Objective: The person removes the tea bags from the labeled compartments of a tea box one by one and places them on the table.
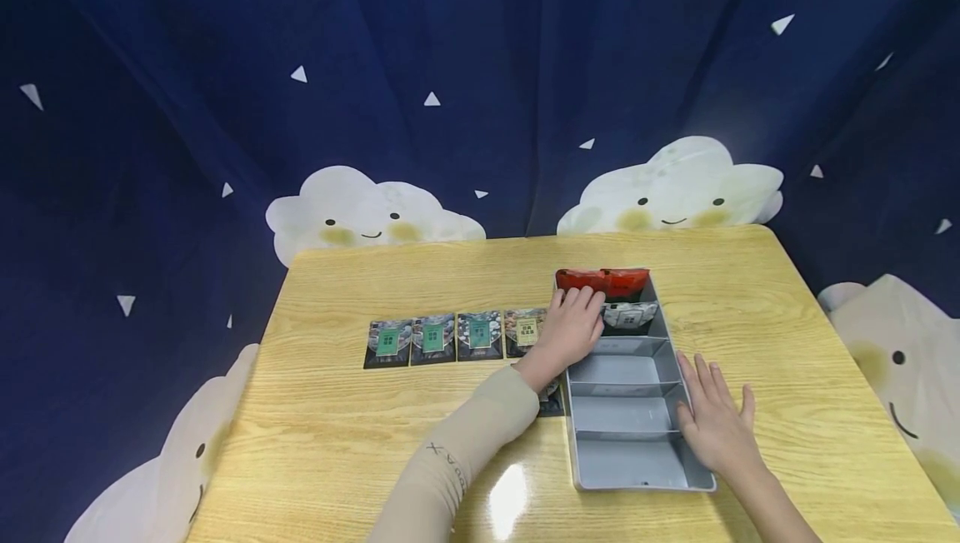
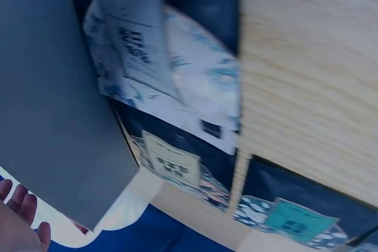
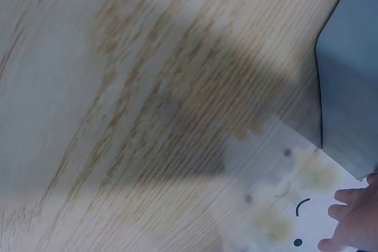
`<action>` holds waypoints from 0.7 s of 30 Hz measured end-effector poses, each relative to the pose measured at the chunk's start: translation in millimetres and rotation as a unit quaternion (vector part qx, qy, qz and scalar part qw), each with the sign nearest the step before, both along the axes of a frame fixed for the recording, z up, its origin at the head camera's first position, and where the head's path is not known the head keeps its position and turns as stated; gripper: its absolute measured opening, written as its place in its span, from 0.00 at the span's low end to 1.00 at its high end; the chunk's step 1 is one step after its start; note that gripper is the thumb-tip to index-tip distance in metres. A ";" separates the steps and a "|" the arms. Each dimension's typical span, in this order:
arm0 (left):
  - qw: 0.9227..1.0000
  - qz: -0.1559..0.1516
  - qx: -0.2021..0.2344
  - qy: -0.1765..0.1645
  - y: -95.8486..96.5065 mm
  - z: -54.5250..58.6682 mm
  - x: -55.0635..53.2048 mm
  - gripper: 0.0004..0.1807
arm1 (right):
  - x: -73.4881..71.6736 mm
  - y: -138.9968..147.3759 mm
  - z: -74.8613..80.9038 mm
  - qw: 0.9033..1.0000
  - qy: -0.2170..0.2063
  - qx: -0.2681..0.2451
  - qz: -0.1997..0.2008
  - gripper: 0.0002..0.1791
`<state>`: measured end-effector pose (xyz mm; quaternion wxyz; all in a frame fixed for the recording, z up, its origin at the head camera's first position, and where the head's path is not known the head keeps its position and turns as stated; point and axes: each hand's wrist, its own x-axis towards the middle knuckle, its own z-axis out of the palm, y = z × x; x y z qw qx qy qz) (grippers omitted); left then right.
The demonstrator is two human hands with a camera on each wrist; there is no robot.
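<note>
A grey divided box (image 1: 630,464) stands on the table with its compartments in a column. Red packets (image 1: 626,283) stand in its farthest compartment, and a black-and-white packet (image 1: 628,316) in the one before it. The nearer compartments show their grey floors. My left hand (image 1: 573,325) reaches over the box's left wall beside these packets; its fingers bend loosely in the left wrist view, with nothing seen between them. Against the right wall rest the fingers of my right hand (image 1: 716,426), spread out. Left of the box lie flat packets with green labels (image 1: 433,339) and a cream-labelled packet (image 1: 522,328).
Another packet (image 1: 552,403) lies beside the box, partly hidden by the left forearm. The wooden table (image 1: 322,426) extends to both sides. A dark blue curtain (image 1: 450,52) with cloud shapes hangs behind its far edge.
</note>
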<state>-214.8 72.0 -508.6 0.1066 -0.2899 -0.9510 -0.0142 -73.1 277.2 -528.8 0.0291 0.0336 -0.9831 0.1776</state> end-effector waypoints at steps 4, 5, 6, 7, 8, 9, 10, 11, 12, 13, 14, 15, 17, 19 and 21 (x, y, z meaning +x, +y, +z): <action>1.000 -0.006 -0.009 -0.026 12.9 -0.1 -4.5 0.19 | 0.1 -0.2 0.1 1.000 0.001 -0.002 -0.001 0.38; 0.999 -0.005 -0.011 -0.032 15.9 -0.4 -5.6 0.20 | 0.1 -0.1 0.1 1.000 0.000 -0.003 -0.001 0.38; 0.999 -0.005 -0.011 -0.037 18.9 -0.6 -7.0 0.20 | 0.1 -0.1 0.1 1.000 0.001 -0.003 -0.001 0.38; 0.999 -0.004 -0.012 -0.042 21.5 -0.2 -7.8 0.20 | -0.1 -0.1 0.1 1.000 0.001 -0.002 -0.001 0.38; 0.999 -0.004 -0.014 -0.047 24.1 0.3 -8.6 0.20 | -0.2 -0.1 0.1 1.000 0.001 -0.001 -0.001 0.38; 0.999 -0.004 -0.016 -0.051 26.5 0.7 -9.2 0.20 | -0.2 0.0 0.0 1.000 0.001 -0.001 -0.001 0.38; 0.998 -0.004 -0.017 -0.055 29.0 1.1 -9.6 0.19 | -0.2 0.1 -0.2 1.000 0.002 -0.001 0.000 0.38; 0.998 -0.006 -0.017 -0.059 31.4 1.8 -9.9 0.19 | -0.2 0.1 -0.2 1.000 0.003 -0.001 0.000 0.38; 0.998 -0.007 -0.017 -0.063 33.7 2.5 -10.1 0.18 | -0.3 0.2 -0.3 1.000 0.004 -0.001 0.000 0.38; 0.998 -0.009 -0.018 -0.065 35.9 3.0 -10.0 0.18 | -0.3 0.3 -0.5 1.000 0.006 -0.001 0.000 0.38; 0.997 -0.010 -0.019 -0.068 38.0 3.4 -10.1 0.17 | -0.3 0.4 -0.8 1.000 0.007 -0.001 0.000 0.38; 0.997 -0.011 -0.019 -0.070 40.0 3.8 -10.1 0.17 | -0.2 0.4 -1.1 1.000 0.008 -0.001 0.001 0.38; 0.997 -0.016 -0.022 -0.077 43.6 4.3 -10.1 0.17 | -0.3 0.4 -1.3 1.000 0.010 -0.001 0.001 0.38; 0.996 -0.020 -0.028 -0.081 46.7 3.7 -10.0 0.17 | -0.3 0.5 -1.5 1.000 0.010 -0.001 0.001 0.38; 0.996 -0.023 -0.035 -0.083 49.2 2.9 -9.6 0.17 | -0.3 0.5 -1.6 1.000 0.010 0.000 0.002 0.38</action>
